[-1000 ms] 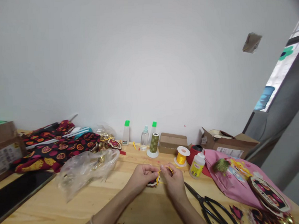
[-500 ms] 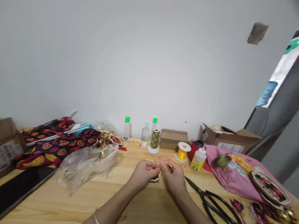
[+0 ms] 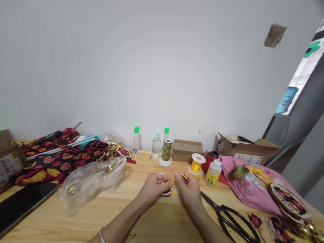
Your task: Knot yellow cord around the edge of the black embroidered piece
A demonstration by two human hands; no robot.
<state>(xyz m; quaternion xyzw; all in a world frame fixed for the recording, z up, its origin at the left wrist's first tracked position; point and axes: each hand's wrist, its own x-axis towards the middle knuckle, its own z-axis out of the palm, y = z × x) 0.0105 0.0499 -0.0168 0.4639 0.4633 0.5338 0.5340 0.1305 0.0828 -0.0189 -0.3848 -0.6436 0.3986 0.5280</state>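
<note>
Just below the middle of the view, my left hand (image 3: 154, 186) pinches a yellow cord (image 3: 171, 181), with a small white-edged patch (image 3: 167, 192) partly hidden under its fingers. Close beside it on the right, my right hand (image 3: 189, 187) is closed on the same cord, which loops over its fingers. A short stretch of cord spans the narrow gap between the two hands. Behind my right hand stands a spool of yellow cord (image 3: 196, 165).
Black scissors (image 3: 223, 209) lie right of my right forearm. A glue bottle (image 3: 213, 173), pink cloth (image 3: 244, 193) and open carton (image 3: 250, 151) are farther right. At left are a plastic bag (image 3: 86, 181), patterned fabric (image 3: 68, 157) and a black phone (image 3: 22, 205). Bottles (image 3: 156, 147) stand near the wall.
The hands have drawn slightly apart, showing more cord between the fingertips. The whole view has shifted a little.
</note>
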